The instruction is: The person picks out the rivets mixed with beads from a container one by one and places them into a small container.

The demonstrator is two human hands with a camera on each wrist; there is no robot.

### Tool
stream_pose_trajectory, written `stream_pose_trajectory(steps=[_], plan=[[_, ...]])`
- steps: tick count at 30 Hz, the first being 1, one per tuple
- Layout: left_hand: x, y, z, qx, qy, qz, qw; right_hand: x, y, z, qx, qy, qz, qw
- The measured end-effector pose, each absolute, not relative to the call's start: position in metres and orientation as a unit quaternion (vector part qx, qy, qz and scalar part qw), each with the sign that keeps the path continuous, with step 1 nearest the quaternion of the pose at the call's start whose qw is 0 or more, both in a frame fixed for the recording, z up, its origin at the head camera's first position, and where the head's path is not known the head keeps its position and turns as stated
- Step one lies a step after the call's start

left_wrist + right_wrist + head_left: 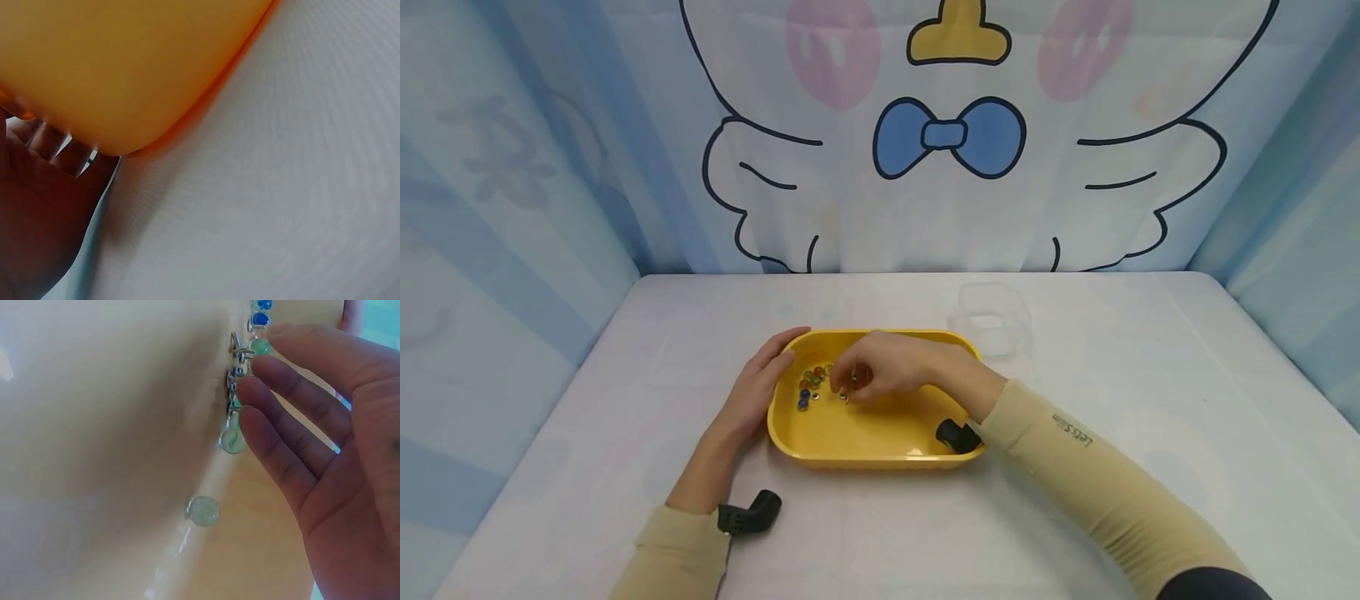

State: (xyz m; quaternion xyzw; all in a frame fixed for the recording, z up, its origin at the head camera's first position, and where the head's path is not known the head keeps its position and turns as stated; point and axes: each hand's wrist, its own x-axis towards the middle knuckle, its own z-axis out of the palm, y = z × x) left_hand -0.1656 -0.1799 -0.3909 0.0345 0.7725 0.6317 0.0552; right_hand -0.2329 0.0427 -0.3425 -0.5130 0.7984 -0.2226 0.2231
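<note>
Many marbles (815,384) in one yellow tray (865,437).
Outstretched fingers of the left hand (752,392) steady it, sensibly; most marbles sit just left of the right hand (886,367), its fingers bent, grip unclear: light touches should prevent rolling.

Both arms come in from the bottom of the frame, hands near its middle
In the head view the left arm (700,479) rises from the lower left to a left hand (754,390) with fingers fairly straight, pointing up and right; the right arm (1090,479), sleeved in beige like the left, slants in from the lower right, its right hand (886,365) palm down, fingers bent downward, whether pinching cannot be told
</note>
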Motion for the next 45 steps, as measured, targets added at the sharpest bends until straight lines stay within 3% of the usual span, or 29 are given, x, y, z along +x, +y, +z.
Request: stream_pose_trajectory(steps=[21,45], plan=[[-0.1659,-0.1793,-0.3919,0.029,0.766,0.639,0.057,-0.2318,0.0341,-0.3478,-0.541,0.805,-0.149,0.193],[-0.1664,-0.1791,-0.3934,0.025,0.774,0.631,0.054,-0.2301,0.0371,-0.347,-0.516,0.811,-0.175,0.212]])
